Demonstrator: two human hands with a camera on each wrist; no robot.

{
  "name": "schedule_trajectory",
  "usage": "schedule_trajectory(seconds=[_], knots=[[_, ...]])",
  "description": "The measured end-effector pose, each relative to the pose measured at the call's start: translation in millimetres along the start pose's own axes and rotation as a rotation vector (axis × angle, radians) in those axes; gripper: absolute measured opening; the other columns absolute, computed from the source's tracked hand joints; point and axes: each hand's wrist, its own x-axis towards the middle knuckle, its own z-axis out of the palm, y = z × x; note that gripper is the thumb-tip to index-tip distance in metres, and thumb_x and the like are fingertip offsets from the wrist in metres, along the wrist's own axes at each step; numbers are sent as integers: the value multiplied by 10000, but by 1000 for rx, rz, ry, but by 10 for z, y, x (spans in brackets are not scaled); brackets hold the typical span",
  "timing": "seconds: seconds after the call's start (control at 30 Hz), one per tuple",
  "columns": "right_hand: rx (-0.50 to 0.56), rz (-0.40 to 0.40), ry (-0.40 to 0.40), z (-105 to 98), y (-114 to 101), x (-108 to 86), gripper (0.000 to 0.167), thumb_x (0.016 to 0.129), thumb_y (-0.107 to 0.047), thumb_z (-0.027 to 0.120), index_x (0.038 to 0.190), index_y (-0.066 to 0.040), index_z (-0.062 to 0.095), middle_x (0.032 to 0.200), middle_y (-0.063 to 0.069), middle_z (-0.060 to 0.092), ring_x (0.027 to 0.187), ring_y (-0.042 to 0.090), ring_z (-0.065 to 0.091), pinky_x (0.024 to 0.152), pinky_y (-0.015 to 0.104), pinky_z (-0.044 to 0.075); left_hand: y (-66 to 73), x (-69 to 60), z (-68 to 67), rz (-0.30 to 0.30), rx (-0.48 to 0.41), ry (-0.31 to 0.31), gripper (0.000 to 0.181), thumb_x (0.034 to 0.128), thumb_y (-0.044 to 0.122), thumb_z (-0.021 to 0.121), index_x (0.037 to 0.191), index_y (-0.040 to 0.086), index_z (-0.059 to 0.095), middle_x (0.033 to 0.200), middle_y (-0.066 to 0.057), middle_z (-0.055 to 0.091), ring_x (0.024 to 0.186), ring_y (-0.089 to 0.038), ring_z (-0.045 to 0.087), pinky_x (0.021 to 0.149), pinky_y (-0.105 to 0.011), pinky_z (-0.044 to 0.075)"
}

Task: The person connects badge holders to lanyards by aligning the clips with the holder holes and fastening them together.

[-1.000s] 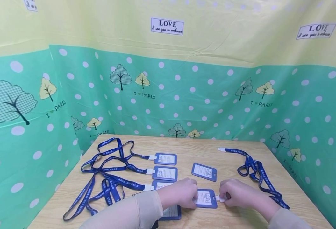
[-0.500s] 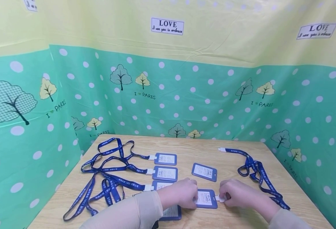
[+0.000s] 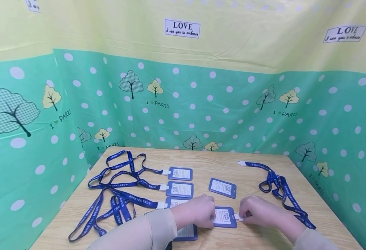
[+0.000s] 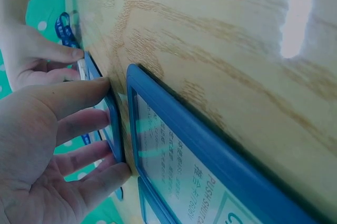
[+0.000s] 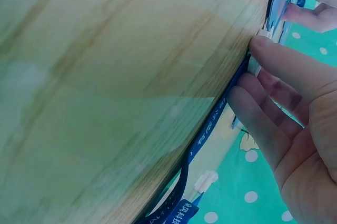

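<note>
My left hand (image 3: 200,210) holds a blue-framed ID card holder (image 3: 225,217) by its edges, flat at the front of the table. In the left wrist view, thumb and fingers (image 4: 87,95) meet the holder's frame. My right hand (image 3: 260,211) pinches the white clip (image 3: 240,217) of a blue lanyard against the holder's slotted end. The right wrist view has the lanyard strap (image 5: 208,129) trailing from that clip (image 5: 254,66) along the table. Whether the clip is fastened through the slot cannot be made out. Another card holder (image 3: 222,188), without a lanyard, lies just behind.
On the left lie several card holders (image 3: 179,189) joined to lanyards (image 3: 120,184); my left forearm covers part of them. At the right rests a loose lanyard (image 3: 281,187), its white clip (image 3: 241,163) pointing left. A patterned green curtain (image 3: 176,104) encloses the wooden table (image 3: 201,159).
</note>
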Motion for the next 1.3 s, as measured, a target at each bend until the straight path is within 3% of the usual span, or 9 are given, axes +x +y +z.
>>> schedule_trajectory(seconds=[0.67,1.3], knots=[[-12,-37,9,15,9,1,207,821,-94,825,842,-292,770,830,-212,634,699,-28,555,630,214,517,14,-24,7,11,9,2,174,811,461,823,929,333,826,946,125,558,807,-60,447,705,-203,424],[-21,-63,10,16,41,25,225,816,-85,829,863,-301,786,916,-196,680,837,-26,627,741,225,569,-1,-20,6,-5,10,-11,196,819,497,813,949,351,815,1003,120,576,837,-70,477,712,-215,453]])
